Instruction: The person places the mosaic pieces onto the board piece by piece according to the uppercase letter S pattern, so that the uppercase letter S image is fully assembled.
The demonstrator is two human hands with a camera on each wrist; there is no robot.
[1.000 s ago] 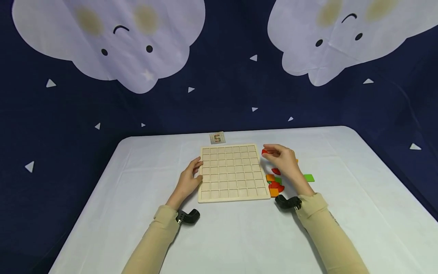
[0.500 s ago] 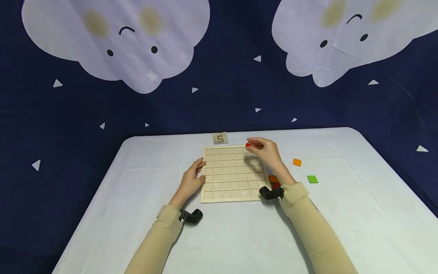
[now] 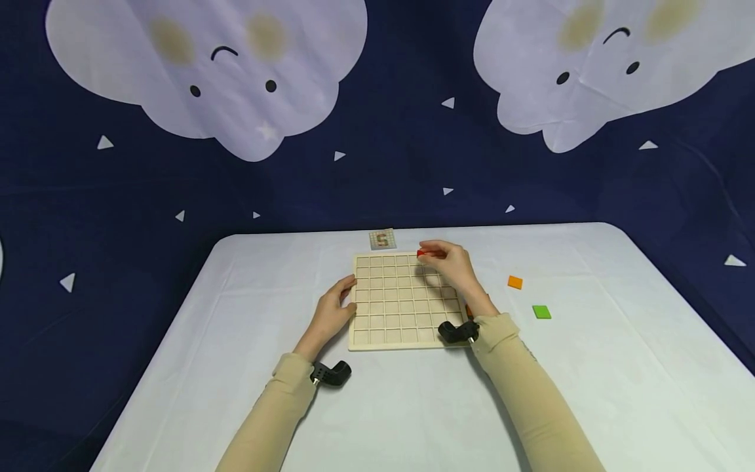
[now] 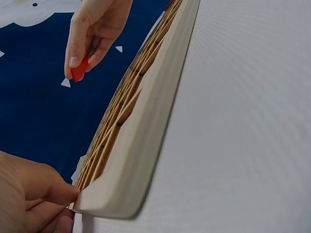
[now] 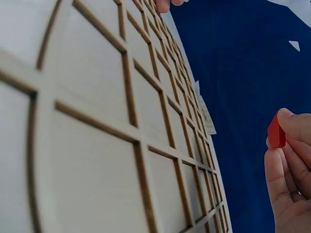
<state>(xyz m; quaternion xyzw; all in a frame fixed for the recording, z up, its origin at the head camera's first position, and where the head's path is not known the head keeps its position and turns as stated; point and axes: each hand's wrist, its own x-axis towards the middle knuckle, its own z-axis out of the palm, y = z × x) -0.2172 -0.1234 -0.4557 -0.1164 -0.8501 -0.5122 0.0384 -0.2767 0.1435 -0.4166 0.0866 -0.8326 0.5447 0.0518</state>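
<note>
The pale wooden grid board (image 3: 390, 345) lies on the white table. My left hand (image 3: 330, 311) holds its left edge; in the left wrist view the thumb (image 4: 63, 191) lies at the rim with the other fingers bent beside it. Above the board's far right part, my right hand (image 3: 454, 265) pinches a small red piece (image 5: 276, 132) between thumb and fingertips. In the left wrist view that red piece (image 4: 79, 71) is raised off the grid. The board's cells in sight hold no pieces.
A small pattern card (image 3: 383, 239) lies beyond the board's far edge. To the right are an orange square tile (image 3: 515, 282) and a green tile (image 3: 541, 312). More pieces beside the board's right edge are mostly hidden under the right forearm.
The right hand has carried the red piece leftward from beside the pieces to over the board's far right part. The left hand stays at the board's left edge. The head view has shifted slightly.
</note>
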